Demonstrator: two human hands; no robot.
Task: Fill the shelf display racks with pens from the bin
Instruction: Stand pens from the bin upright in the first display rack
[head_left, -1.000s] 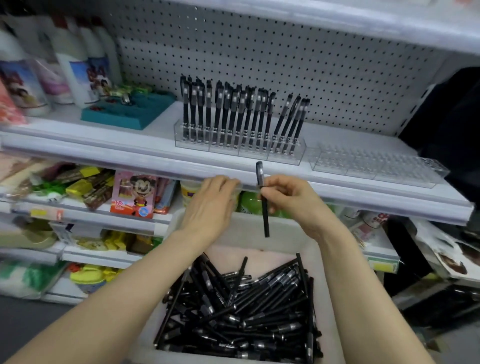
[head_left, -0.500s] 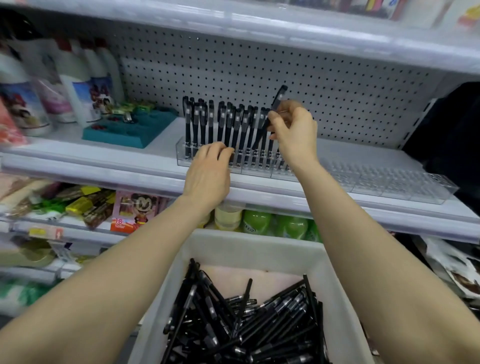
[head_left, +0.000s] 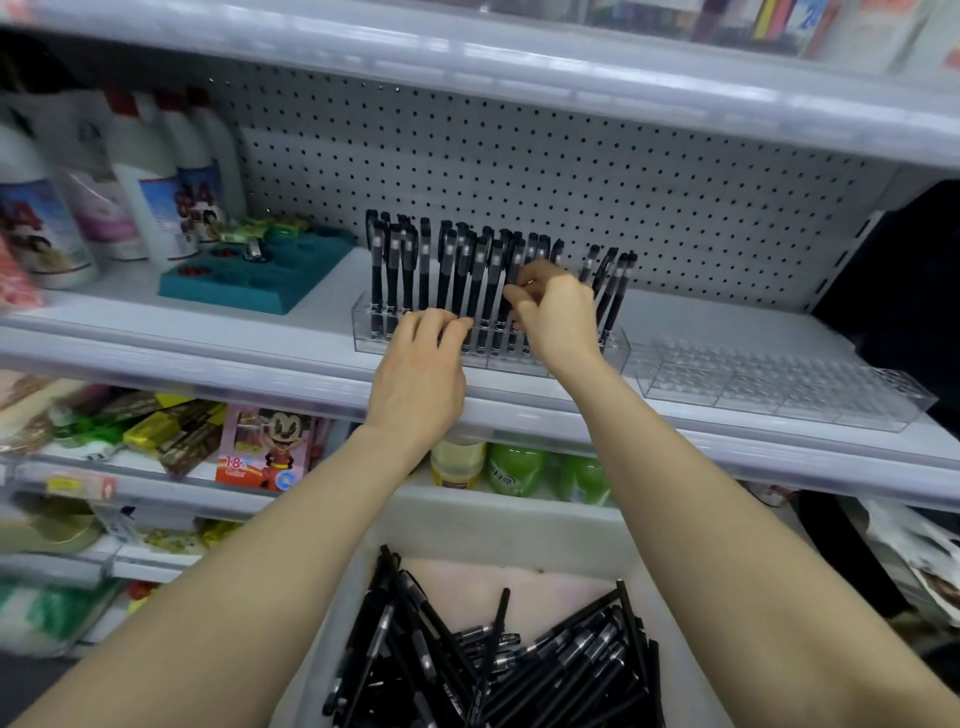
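A clear plastic rack (head_left: 363, 332) on the middle shelf holds several black pens (head_left: 395, 270) standing upright. My right hand (head_left: 558, 317) pinches one black pen (head_left: 514, 260) whose lower end is in the rack among the others. My left hand (head_left: 423, 374) rests on the rack's front edge, fingers lightly bent. A second clear rack (head_left: 779, 384) stands to the right with no pens in it. Below, a white bin (head_left: 498, 525) holds a heap of loose black pens (head_left: 519, 665).
A teal foam tray (head_left: 254, 280) and white bottles (head_left: 150, 197) stand at the left of the shelf. Pegboard (head_left: 519, 171) backs the shelf, and another shelf (head_left: 467, 57) overhangs it. Snack packs and green bottles (head_left: 514, 467) fill the shelves below.
My right hand carried the pen up from above the bin to the rack and lowered it into the row. My left hand rose from the bin's rim to the rack's front.
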